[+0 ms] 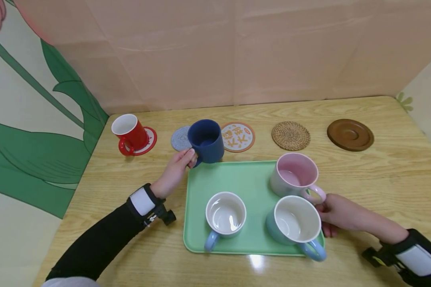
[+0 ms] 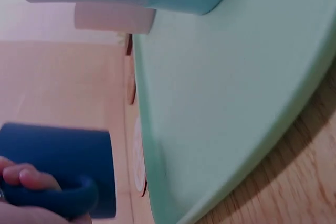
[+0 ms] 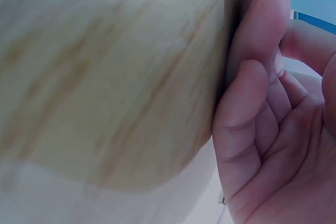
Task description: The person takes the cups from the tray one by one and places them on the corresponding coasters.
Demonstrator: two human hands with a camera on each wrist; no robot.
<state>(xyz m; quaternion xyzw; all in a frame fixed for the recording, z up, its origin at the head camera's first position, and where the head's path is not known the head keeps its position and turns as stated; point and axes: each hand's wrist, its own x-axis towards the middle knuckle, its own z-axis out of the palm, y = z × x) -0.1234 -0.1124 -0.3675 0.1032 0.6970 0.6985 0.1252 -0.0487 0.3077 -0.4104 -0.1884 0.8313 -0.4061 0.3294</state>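
My left hand grips a dark blue mug by its handle, fingers wrapped through it in the left wrist view. The blue mug hangs over the back left corner of a green tray, overlapping a blue-grey coaster behind it. At the tray's right edge, my right hand pinches the rim with curled fingers. On the tray stand a pink mug, a light blue mug and a white mug with a blue handle. The pink mug's handle partly covers the right fingertips.
A red mug stands on a red-rimmed coaster at the back left. Along the back lie a printed round coaster, a woven coaster and a brown wooden coaster. A covered wall rises behind the wooden table.
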